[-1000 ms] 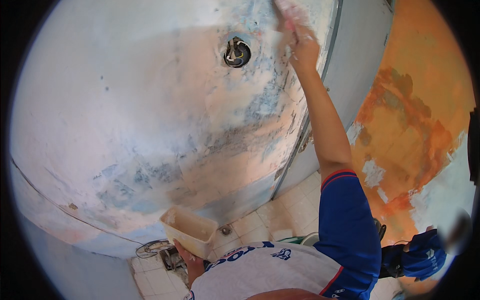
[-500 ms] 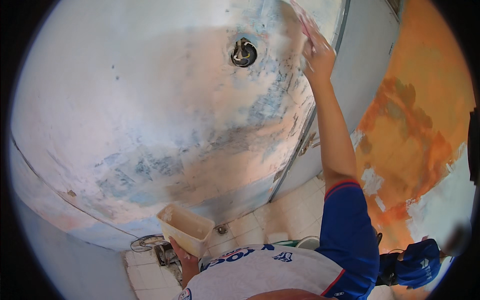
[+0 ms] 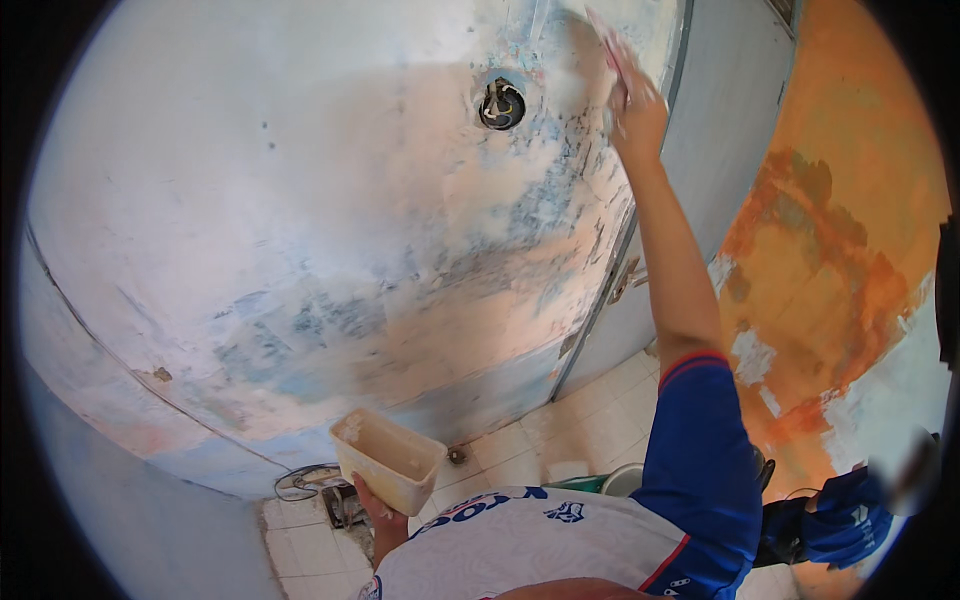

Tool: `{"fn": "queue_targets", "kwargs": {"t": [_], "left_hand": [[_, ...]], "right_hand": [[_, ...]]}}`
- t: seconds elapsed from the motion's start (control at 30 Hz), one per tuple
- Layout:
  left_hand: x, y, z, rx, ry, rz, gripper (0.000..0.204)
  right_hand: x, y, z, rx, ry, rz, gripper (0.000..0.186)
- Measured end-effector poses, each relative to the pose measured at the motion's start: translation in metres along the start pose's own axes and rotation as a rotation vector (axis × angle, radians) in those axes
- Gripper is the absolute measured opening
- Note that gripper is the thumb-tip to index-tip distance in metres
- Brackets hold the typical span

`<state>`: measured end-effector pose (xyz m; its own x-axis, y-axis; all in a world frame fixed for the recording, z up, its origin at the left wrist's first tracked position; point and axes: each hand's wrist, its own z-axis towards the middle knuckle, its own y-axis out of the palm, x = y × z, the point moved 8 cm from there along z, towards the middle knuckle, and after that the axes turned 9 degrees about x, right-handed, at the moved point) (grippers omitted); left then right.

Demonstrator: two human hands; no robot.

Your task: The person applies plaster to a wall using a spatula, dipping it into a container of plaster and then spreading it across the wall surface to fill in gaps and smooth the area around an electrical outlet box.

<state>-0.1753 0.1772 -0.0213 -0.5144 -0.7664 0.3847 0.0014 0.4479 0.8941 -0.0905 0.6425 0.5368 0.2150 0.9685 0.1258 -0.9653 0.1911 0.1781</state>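
Note:
My right hand is raised at the upper right, closed around a thin pinkish putty knife seen nearly edge-on and blurred. The blade is against or very near the patchy, pale wall, just left of the grey door frame. Both hand and tool carry white smears. Low in front of me, my left hand grips an oblong cream plastic tub by its near side. The tub tilts, and whitish residue coats its inner walls. My left fingers are partly hidden by it.
A round socket hole with bare wires opens in the wall. To the right stand a grey door and an orange, partly whitened wall. Coiled cable lies on the tiled floor. Another person in blue is at lower right.
The view has shifted slightly, so the wall and tub appear a little further right. My right hand stays high by the door frame, the putty knife still in it.

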Motion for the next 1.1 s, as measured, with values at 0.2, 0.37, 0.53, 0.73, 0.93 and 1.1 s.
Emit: {"fn": "queue_targets", "kwargs": {"t": [0.2, 0.37, 0.53, 0.73, 0.93, 1.1], "left_hand": [[0.022, -0.039, -0.025, 0.069, 0.079, 0.043, 0.068], [0.025, -0.053, -0.077, 0.170, 0.033, 0.109, 0.070], [0.015, -0.093, -0.089, 0.145, -0.011, 0.059, 0.071], [0.020, -0.059, -0.109, 0.180, 0.018, 0.070, 0.072], [0.021, -0.025, -0.101, 0.174, 0.037, 0.171, 0.074], [0.001, -0.014, -0.053, 0.115, 0.145, 0.086, 0.073]], "right_hand": [[-0.001, 0.054, -0.112, -0.415, 0.010, -0.108, 0.067], [-0.043, -0.012, -0.207, -0.437, -0.013, -0.053, 0.071], [-0.015, -0.028, -0.152, -0.386, 0.473, 0.083, 0.057], [-0.015, 0.006, -0.001, -0.025, -0.035, -0.024, 0.057], [0.036, 0.055, -0.183, -0.431, -0.001, -0.263, 0.066], [-0.014, -0.020, -0.199, -0.407, 0.143, 0.106, 0.063]]}}
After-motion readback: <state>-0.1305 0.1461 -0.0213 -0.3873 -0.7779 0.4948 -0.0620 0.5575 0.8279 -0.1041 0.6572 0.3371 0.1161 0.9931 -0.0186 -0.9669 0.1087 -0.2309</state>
